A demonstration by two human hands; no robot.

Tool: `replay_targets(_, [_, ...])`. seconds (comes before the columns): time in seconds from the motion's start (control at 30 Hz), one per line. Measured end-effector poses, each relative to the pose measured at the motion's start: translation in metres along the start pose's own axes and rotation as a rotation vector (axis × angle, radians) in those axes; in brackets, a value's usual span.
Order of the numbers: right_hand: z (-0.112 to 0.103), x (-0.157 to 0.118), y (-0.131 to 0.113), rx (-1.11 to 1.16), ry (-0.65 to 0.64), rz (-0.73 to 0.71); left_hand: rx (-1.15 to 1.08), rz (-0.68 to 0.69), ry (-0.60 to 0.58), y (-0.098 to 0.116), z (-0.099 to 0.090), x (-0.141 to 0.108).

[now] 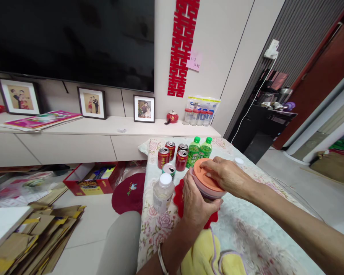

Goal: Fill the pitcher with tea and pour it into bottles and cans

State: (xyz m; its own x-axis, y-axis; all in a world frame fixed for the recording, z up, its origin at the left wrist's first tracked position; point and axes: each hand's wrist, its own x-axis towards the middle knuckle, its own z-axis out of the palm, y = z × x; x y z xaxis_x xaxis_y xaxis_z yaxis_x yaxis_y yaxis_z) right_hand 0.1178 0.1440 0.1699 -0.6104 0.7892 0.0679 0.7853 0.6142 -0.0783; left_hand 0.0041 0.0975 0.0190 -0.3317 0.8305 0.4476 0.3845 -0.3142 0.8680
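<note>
A clear round plastic container (208, 190) with an orange lid (202, 173) is held above the table, tilted slightly. My left hand (196, 204) wraps around its near side and underside. On top, the fingers of my right hand (225, 173) are bent against the lid, gripping it. Beneath the container lies a red scalloped mat (180, 196), partly hidden by my hands. A clear bottle with a white cap (163, 194) stands left of my left hand. The yellow cloth (206, 250) lies crumpled below my left wrist.
Several drink cans (182, 160) and two green bottles (193, 153) stand behind the container on the flowered tablecloth (163, 229). Another white cap (239, 162) shows beyond my right hand. A maroon stool (129, 194) is left of the table, near a red box (93, 181).
</note>
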Motion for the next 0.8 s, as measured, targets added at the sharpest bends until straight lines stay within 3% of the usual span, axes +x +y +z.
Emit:
replay_targets(0.13, [-0.008, -0.008, 0.009, 0.05, 0.012, -0.037, 0.014, -0.051, -0.026, 0.0, -0.001, 0.0])
replay_targets(0.3, [-0.009, -0.014, 0.03, 0.212, 0.224, -0.1, 0.011, -0.062, -0.044, 0.0, -0.003, 0.0])
replay_targets(0.47, [0.01, -0.006, 0.025, 0.228, 0.04, -0.211, 0.028, 0.022, 0.002, -0.005, 0.0, -0.001])
replay_targets(0.8, [0.023, -0.01, 0.008, 0.1, -0.01, -0.193, 0.038, 0.163, 0.09, -0.008, 0.006, 0.001])
